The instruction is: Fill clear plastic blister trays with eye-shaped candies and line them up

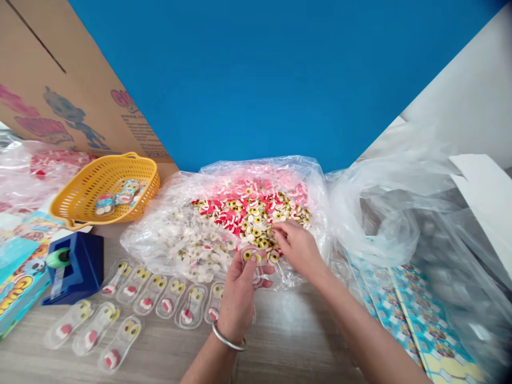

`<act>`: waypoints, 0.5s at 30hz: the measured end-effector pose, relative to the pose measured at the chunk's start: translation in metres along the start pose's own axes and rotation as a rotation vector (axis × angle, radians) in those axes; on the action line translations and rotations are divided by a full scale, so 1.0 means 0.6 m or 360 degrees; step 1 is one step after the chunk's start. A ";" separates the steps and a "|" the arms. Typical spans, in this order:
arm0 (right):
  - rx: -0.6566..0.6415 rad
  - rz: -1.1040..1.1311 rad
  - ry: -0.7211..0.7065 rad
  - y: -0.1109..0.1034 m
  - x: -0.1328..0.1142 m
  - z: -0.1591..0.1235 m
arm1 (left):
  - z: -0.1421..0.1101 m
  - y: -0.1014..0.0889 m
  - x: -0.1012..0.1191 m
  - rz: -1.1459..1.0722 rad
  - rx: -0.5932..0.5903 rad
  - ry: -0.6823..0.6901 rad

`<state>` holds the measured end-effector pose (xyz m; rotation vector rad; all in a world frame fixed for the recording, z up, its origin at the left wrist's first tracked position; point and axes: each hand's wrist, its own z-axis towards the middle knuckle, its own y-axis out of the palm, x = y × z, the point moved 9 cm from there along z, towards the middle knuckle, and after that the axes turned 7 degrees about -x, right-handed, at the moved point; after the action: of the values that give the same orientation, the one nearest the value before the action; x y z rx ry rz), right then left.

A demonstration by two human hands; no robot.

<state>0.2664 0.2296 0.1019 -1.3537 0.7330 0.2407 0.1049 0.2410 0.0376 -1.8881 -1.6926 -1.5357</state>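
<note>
gummy eyeballs (252,213) lie heaped in a clear bag (160,240) on the table (280,341), spread open for easy reach. a yellow basket (132,176) holds a few packs (105,204), and clear trays (167,301) sit in rows just beside the bag. the left hand (238,304) curls its fingers around one tray (253,265), keeping it up near the heap. the right hand (298,248) draws its fingers narrow among the gummies; whether they grip one, i cannot tell.

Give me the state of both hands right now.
Left hand: closed, holding a clear plastic tray.
Right hand: fingers pinched together at the gummy candy pile; cannot tell whether it holds a candy.
</note>
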 end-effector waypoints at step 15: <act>-0.0134 -0.0563 -0.0012 0.060 -0.028 0.159 | 0.001 -0.016 0.005 -0.0324 0.0101 -0.0033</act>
<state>0.2658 0.3317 0.0870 -1.5354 0.4699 -0.0048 0.0967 0.2467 0.0351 -1.7526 -1.9714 -1.5149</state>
